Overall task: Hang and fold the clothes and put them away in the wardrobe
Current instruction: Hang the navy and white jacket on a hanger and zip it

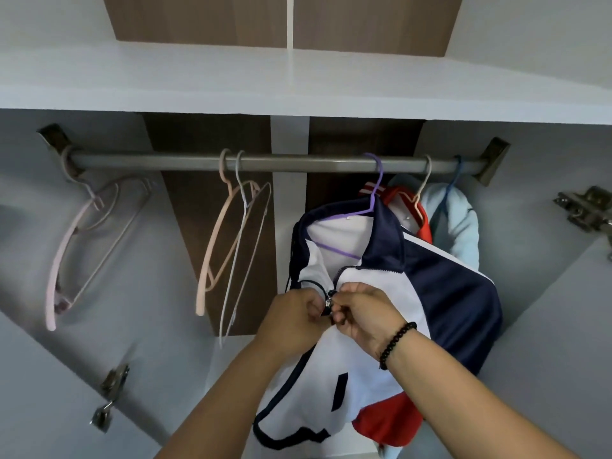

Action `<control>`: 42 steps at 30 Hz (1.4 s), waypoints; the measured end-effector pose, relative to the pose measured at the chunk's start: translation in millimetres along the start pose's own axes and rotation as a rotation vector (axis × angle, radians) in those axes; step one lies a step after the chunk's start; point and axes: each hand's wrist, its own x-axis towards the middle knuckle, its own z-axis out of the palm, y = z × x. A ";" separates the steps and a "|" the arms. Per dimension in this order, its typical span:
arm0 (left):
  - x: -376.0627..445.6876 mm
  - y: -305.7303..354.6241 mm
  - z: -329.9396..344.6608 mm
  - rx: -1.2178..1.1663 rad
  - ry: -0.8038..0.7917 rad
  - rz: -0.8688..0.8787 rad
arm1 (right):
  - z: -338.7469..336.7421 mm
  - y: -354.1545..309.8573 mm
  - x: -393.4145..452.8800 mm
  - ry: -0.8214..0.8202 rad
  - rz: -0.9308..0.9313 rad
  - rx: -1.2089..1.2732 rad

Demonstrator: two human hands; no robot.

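Here, inside the wardrobe, your left hand (294, 318) and right hand (364, 313) meet at the front of a navy, white and red jacket (440, 279), fingers curled and pinching the zipper (328, 304) between them. The jacket hangs from a purple hanger (376, 197) hooked over the rail (298, 162), right of the rail's middle. A beaded bracelet (395, 342) circles your right wrist. Just behind the jacket, toward the rail's right end, hang a red garment (425, 226) and a pale blue one (463, 226). Left of the jacket, two bare hangers, one peach (215, 240) and one white (238, 240), dangle near the rail's middle; a pink hanger (66, 256) hangs at its far left end. A white shelf (231, 81) runs above the rail.
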 end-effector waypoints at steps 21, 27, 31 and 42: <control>-9.6 -67.7 -4.3 -0.119 -0.109 -0.095 | 15.1 75.1 7.7 0.008 0.000 -0.386; -28.1 -85.6 8.0 -0.155 -0.152 -0.112 | 13.3 102.2 -1.4 0.010 0.073 -0.434; -27.6 -85.4 9.4 -0.176 -0.185 -0.096 | 9.1 106.2 -5.5 0.014 -0.034 -0.520; -34.9 -77.9 22.4 -0.217 -0.152 -0.122 | -12.9 108.8 -7.3 -0.086 -0.535 -1.222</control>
